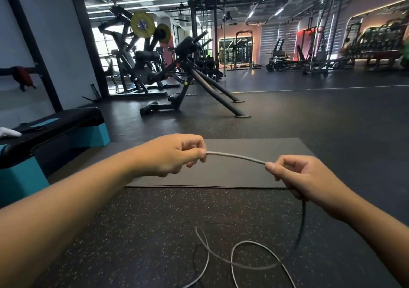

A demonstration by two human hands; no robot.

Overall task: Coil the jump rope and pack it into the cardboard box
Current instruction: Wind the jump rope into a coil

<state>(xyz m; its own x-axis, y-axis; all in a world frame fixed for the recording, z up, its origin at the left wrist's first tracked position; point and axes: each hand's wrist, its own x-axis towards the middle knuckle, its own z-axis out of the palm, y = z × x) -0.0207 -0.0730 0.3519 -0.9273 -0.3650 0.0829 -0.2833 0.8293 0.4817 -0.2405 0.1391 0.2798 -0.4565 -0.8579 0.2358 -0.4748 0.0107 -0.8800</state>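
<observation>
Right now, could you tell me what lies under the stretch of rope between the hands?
Beneath the rope lies a dark mat on the speckled floor. The floor under the mat is hidden.

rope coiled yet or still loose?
Loose. The jump rope runs as one short span between left hand and right hand; the rest sprawls in irregular loops on the floor.

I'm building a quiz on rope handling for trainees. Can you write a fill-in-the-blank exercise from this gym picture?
1. The left hand and right hand pinch a short span of the ____ between them.
2. Below the right hand the jump rope hangs down and lies in loose loops on the speckled ____.
3. A flat black ____ lies on the floor beyond the hands.

Missing words: jump rope; floor; mat
</observation>
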